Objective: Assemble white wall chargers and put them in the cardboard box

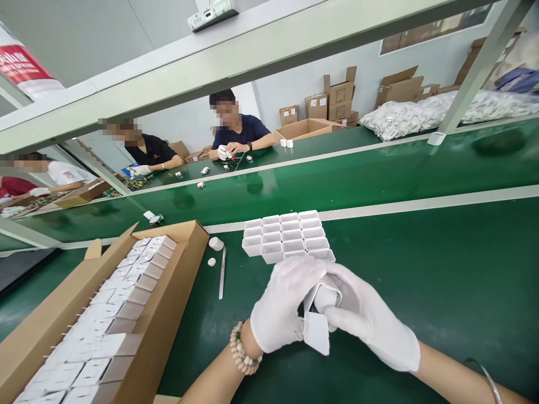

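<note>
Both my gloved hands are wrapped round a small white plastic case [316,332], held above the green bench. A flat white flap hangs down from its near side. Inside the mouth of the case shows a rounded white piece [326,297]. My left hand [284,300] grips the case from the left, its fingers over the far side. My right hand [366,311] closes on it from the right, the thumb pressed against the rounded piece. Just beyond the hands stand several open white plastic boxes [272,251], packed in rows.
To the left, a long cardboard box [191,252] holds rows of white cases. Tweezers [222,275] and small white caps [216,243] lie beside it. A green conveyor belt [349,182] crosses behind, with several co-workers on its far side. A metal beam [168,84] spans overhead.
</note>
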Tool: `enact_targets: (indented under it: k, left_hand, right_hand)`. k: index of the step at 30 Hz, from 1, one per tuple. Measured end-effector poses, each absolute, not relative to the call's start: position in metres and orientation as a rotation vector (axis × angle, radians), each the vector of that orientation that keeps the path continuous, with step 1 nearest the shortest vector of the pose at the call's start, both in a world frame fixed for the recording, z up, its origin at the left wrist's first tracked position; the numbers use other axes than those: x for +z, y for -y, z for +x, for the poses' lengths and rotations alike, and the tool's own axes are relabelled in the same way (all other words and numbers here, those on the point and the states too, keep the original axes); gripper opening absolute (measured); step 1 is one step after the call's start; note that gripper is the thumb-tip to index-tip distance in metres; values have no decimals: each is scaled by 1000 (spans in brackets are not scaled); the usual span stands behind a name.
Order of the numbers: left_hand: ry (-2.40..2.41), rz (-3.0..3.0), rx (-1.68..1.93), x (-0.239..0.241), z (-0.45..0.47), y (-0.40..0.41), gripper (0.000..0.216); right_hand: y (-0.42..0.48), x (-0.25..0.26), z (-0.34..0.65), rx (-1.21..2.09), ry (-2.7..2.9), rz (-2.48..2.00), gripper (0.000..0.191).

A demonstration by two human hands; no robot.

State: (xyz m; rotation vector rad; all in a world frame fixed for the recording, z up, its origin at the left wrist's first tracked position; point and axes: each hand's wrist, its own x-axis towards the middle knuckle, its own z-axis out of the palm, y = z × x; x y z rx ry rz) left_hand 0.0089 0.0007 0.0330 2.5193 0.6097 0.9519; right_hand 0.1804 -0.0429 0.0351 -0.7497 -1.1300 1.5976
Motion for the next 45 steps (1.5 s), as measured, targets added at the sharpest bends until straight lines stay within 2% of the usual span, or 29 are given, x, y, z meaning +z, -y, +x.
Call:
enact_targets:
  k: [12, 18, 22, 24, 27, 29, 32, 38, 45]
  left_hand:
    - [-692, 2591, 1007, 23, 15, 6, 53]
    - [-603, 2535, 1019, 17, 14, 3, 41]
    - [-519, 2432, 960, 13, 13, 3, 32]
    - [-475, 2340, 1007, 13, 14, 4, 36]
    - [-623, 2140, 1027, 13, 19, 6, 58]
    - [-755, 2018, 982, 13, 24, 7, 53]
    - [-787, 1898, 926, 12, 30, 8, 38]
    - [-709, 1715, 883, 10, 22, 12, 58]
    - [-674, 1689, 875, 3, 22, 10, 58]
  right_hand:
    - [42, 35, 178, 1510, 1265, -817, 43]
    - [37, 36, 177, 1581, 1408, -812, 56]
    - [36, 34, 176, 1628, 1405, -837, 55]
    - [37, 33, 177, 1631, 1364, -847, 51]
    - [39, 29, 178, 1593, 1290, -806, 53]
    - [39, 25, 178, 1583, 1249, -778, 55]
    - [39, 20, 178, 1583, 1223, -767, 45]
    - [39, 13, 177, 1529, 1246, -814, 37]
    - [36, 15, 178, 1529, 1240, -820, 32]
